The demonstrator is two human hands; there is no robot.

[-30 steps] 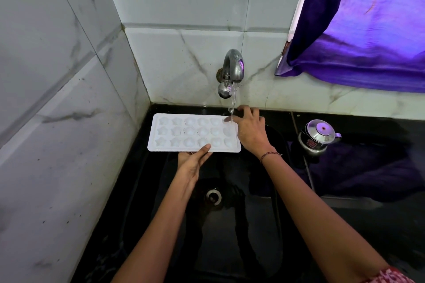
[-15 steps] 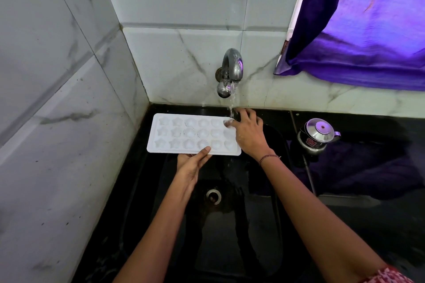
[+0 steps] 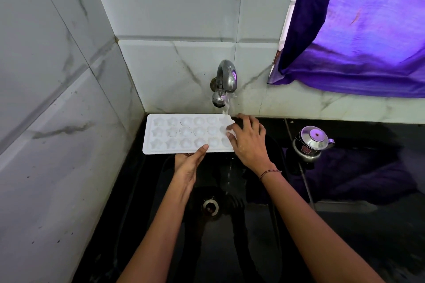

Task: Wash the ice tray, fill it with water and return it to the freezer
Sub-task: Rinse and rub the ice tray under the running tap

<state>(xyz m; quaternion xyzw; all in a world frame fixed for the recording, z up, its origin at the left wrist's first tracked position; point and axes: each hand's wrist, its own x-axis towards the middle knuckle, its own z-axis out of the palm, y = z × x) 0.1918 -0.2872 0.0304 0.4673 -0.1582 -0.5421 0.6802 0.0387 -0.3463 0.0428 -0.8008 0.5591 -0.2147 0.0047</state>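
Over the black sink (image 3: 253, 241) I see the ice tray (image 3: 184, 133) held level, cells up. Its long sides run along the back wall (image 3: 172, 76).

- Edges: the left short end is near the corner with the left wall (image 3: 57, 122). The far edge is just beside the foot of the back wall.
- The right far corner sits under the tap (image 3: 226, 79), and water (image 3: 226, 108) strikes it and falls toward the drain (image 3: 209, 207).
- Left hand (image 3: 187, 166): pinches the near rim, thumb on top, fingers beneath.
- Right hand (image 3: 249, 145): spread flat on the right end, touching but not wrapping it.
- Room: the basin lies open below the tray and between the forearms. A steel pot (image 3: 310, 142) stands on the tabletop (image 3: 368, 236) to the right, apart from the right hand, under a purple curtain (image 3: 356, 30).
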